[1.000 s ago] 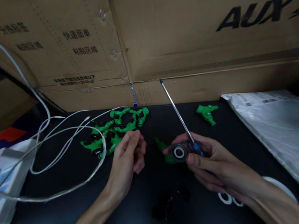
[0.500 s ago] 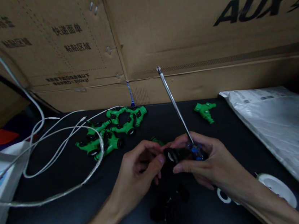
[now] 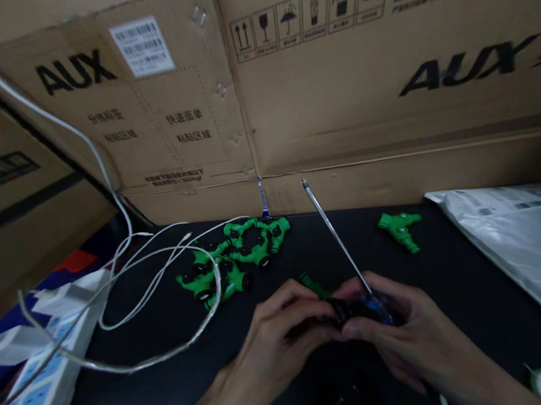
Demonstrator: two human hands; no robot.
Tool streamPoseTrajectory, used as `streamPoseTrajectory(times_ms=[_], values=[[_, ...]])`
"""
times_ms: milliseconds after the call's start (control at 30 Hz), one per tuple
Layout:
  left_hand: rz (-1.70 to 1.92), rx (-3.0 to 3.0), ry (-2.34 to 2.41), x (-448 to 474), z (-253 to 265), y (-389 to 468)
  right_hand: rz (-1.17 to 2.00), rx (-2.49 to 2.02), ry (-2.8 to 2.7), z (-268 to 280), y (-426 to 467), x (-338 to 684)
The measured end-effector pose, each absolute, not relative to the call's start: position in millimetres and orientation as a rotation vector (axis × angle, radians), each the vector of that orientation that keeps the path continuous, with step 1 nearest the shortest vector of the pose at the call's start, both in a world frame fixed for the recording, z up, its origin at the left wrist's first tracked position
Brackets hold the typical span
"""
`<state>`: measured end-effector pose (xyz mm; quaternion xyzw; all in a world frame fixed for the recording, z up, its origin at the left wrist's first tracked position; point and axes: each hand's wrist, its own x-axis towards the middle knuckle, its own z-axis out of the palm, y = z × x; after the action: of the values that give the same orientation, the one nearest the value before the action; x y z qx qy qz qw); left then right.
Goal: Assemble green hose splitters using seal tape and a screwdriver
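My right hand (image 3: pixel 404 324) is closed around the blue handle of a screwdriver (image 3: pixel 336 237), whose bare metal shaft points up and away. The thumb and fingers of that same hand also pinch a small black fitting (image 3: pixel 341 310). From the other side my left hand (image 3: pixel 287 338) grips the left end of this fitting, its fingertips meeting those of the right. Much of the fitting is hidden by fingers. Just beyond the hands lies a green Y-shaped connector (image 3: pixel 314 285), partly covered. Dark small parts (image 3: pixel 341 397) lie below the hands, hard to make out.
Several green Y-connectors (image 3: pixel 252 254) cluster at the back left; a lone green connector (image 3: pixel 401 229) lies back right. White cables (image 3: pixel 171 358) loop beside a power strip (image 3: pixel 42 395). A silver mailing bag (image 3: pixel 518 251) is at right, cardboard boxes (image 3: pixel 328 110) behind.
The view has tilted up and left, so everything sits lower and farther right. My left fingers have closed over the end of the black fitting, hiding its white ring.
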<state>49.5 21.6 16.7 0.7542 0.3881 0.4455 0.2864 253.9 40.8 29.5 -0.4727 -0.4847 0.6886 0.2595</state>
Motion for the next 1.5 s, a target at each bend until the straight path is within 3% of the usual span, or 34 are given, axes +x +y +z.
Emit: streamPoseTrajectory(times_ms=[367, 700, 1033, 1233, 1500], values=[[0.987, 1.845, 1.036, 45, 14, 21, 1.795, -1.357, -1.341, 31, 38, 252], [1.157, 1.596, 1.09, 53, 17, 20, 1.781, -1.329, -1.253, 42, 36, 253], [0.701, 0.919, 0.873, 56, 28, 25, 1.621, -1.404, -1.452, 24, 39, 258], [0.63, 0.845, 0.869, 57, 32, 25, 1.406, -1.29, -1.519, 25, 37, 256], [0.698, 0.992, 0.933, 59, 28, 23, 1.543, -1.422, -1.385, 34, 34, 254]])
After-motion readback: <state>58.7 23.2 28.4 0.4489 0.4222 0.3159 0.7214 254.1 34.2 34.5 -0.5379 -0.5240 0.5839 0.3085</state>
